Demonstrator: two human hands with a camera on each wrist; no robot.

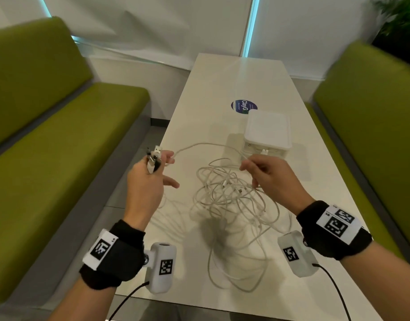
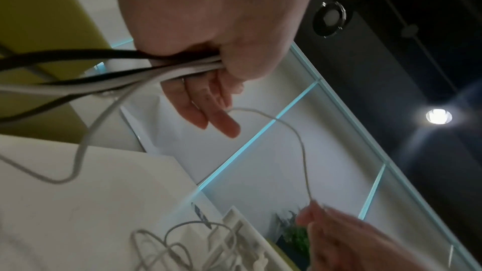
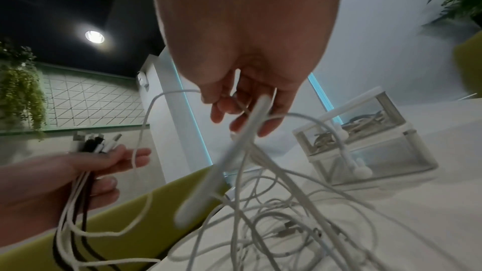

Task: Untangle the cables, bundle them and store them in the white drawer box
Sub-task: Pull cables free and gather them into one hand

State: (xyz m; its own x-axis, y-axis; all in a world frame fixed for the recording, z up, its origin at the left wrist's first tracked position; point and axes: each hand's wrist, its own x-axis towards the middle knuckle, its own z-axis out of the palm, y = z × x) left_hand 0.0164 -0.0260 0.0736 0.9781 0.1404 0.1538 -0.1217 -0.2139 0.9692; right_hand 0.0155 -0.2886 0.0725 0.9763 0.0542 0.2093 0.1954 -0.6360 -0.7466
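A tangle of white cables (image 1: 231, 200) (image 3: 284, 222) lies on the white table (image 1: 222, 89). My left hand (image 1: 150, 172) (image 2: 208, 53) (image 3: 104, 160) is raised over the table's left edge and grips several black and white cable ends (image 1: 154, 156) (image 3: 96, 143), plugs sticking up. A single white strand (image 1: 199, 145) (image 2: 300, 141) runs from it to my right hand (image 1: 264, 172) (image 3: 242, 110), which pinches that strand above the tangle. The white drawer box (image 1: 267, 133) (image 3: 365, 147) stands just beyond my right hand, its drawers closed.
Green benches (image 1: 48, 135) (image 1: 373, 112) flank the table on both sides. A round blue sticker (image 1: 244, 105) lies behind the box. Cable loops trail toward the table's near edge (image 1: 234, 274). A plant (image 1: 403, 24) stands at the far right.
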